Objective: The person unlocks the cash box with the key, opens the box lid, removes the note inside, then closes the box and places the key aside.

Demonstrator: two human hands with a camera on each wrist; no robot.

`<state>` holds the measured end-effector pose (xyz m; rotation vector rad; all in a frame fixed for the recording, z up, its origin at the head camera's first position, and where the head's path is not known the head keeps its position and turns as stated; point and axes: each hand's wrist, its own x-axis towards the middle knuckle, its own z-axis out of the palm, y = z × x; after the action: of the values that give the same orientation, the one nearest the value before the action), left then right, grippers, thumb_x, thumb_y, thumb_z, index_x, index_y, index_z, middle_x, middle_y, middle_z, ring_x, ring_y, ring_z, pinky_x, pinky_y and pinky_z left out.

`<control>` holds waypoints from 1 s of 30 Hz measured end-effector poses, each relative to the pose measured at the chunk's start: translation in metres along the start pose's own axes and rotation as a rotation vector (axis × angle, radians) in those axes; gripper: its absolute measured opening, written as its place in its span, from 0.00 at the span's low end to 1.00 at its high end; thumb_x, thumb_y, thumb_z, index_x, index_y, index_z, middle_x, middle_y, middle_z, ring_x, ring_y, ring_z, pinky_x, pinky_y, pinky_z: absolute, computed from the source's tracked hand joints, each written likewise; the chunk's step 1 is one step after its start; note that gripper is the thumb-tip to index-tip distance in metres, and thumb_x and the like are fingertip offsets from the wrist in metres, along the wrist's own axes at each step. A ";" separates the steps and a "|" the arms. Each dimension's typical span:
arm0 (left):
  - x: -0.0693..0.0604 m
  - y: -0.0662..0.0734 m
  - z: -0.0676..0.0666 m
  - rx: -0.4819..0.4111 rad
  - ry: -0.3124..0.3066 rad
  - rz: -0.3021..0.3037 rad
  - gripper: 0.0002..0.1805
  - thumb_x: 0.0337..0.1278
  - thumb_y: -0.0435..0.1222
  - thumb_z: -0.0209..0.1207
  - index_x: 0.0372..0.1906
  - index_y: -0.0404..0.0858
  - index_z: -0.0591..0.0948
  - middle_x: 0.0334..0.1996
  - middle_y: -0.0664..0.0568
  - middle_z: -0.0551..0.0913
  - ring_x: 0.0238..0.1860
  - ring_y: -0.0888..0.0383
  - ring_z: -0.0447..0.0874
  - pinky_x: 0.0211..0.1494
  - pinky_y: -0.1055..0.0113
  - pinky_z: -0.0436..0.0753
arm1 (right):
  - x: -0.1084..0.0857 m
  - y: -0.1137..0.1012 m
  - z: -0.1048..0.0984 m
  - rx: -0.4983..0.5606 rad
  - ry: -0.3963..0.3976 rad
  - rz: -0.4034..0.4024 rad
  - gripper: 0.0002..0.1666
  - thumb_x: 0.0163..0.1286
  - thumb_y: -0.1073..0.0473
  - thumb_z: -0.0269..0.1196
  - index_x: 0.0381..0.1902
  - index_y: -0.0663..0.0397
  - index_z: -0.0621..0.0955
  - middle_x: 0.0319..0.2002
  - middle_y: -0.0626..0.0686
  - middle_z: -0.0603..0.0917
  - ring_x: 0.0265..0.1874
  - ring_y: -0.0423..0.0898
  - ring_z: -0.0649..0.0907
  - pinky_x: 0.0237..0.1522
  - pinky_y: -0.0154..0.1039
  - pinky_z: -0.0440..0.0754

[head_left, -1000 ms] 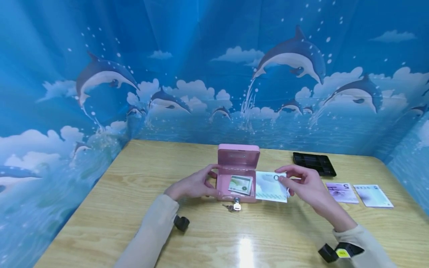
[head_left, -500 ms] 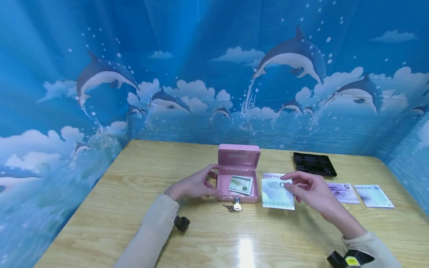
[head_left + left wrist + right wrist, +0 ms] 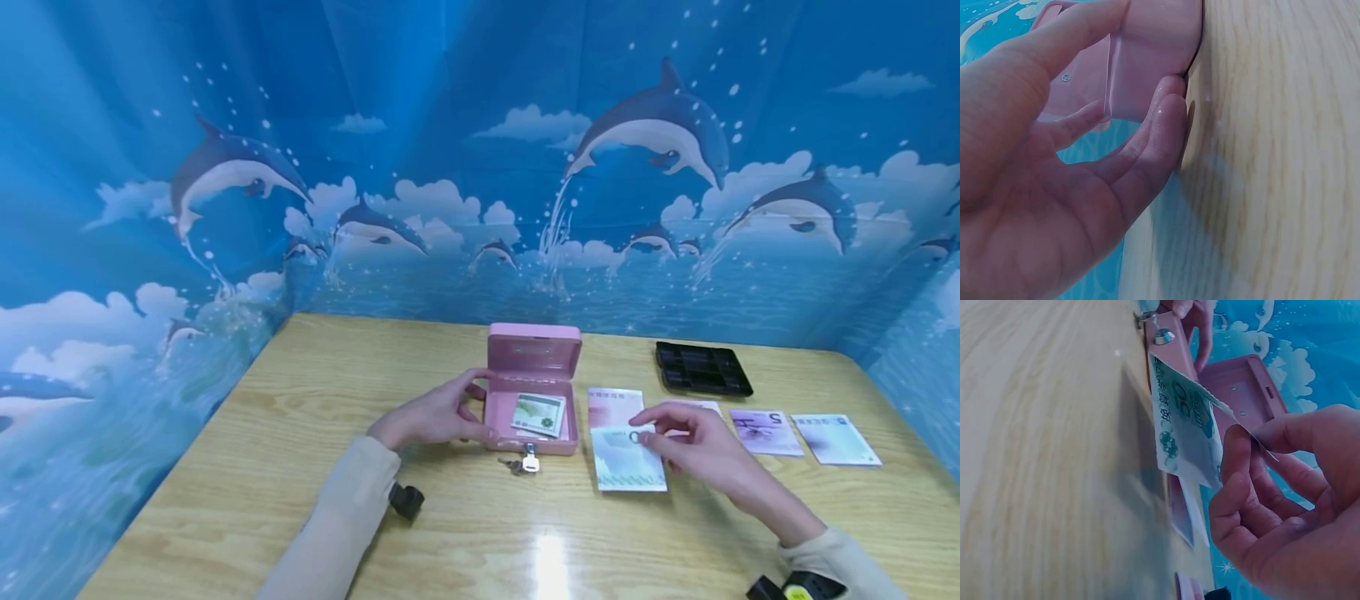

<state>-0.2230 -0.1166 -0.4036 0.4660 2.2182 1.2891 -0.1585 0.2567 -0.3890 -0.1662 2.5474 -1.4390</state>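
A pink cash box (image 3: 496,417) stands with its lid raised, a green-and-white note (image 3: 538,412) lying inside. My left hand (image 3: 435,412) grips the box's left side, fingers and thumb spread along its wall; the left wrist view shows the fingertips against the pink box (image 3: 1157,50). My right hand (image 3: 697,442) pinches a pale green note (image 3: 628,467) between thumb and fingers, to the right of the box. In the right wrist view the pinched note (image 3: 1185,425) hangs bent from the fingertips. A pink note (image 3: 613,407) is partly hidden behind it.
Keys (image 3: 529,460) hang at the box's front lock. A black compartment tray (image 3: 703,369) lies at the back right. Purple notes (image 3: 767,432) and pale blue notes (image 3: 835,439) lie at the right. Another pink note (image 3: 705,406) is partly behind my right hand.
My right hand has moved right and toward the front with the pale green note, away from the box's edge, uncovering the pink note. My left hand and the box have stayed put.
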 end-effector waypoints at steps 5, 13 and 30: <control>-0.001 0.000 0.000 0.005 0.005 -0.002 0.52 0.52 0.40 0.75 0.79 0.56 0.57 0.69 0.44 0.72 0.50 0.55 0.86 0.49 0.61 0.88 | 0.003 0.007 0.003 -0.006 -0.020 -0.024 0.18 0.69 0.60 0.68 0.54 0.61 0.84 0.42 0.55 0.79 0.26 0.39 0.81 0.24 0.36 0.82; -0.002 0.001 0.001 0.005 0.006 -0.013 0.53 0.51 0.42 0.76 0.79 0.58 0.58 0.68 0.46 0.72 0.49 0.55 0.86 0.49 0.61 0.88 | 0.004 0.010 0.004 -0.133 -0.008 0.019 0.16 0.69 0.59 0.69 0.52 0.57 0.86 0.41 0.55 0.81 0.31 0.41 0.80 0.27 0.34 0.82; -0.002 0.001 0.001 0.013 0.011 -0.016 0.52 0.52 0.43 0.76 0.78 0.58 0.58 0.68 0.46 0.72 0.50 0.55 0.86 0.49 0.60 0.88 | 0.008 0.022 0.015 -0.550 0.083 -0.368 0.06 0.61 0.63 0.72 0.37 0.50 0.88 0.21 0.37 0.78 0.22 0.27 0.71 0.24 0.28 0.74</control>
<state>-0.2211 -0.1163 -0.4031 0.4458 2.2361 1.2723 -0.1628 0.2541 -0.4165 -0.7018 3.0382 -0.8037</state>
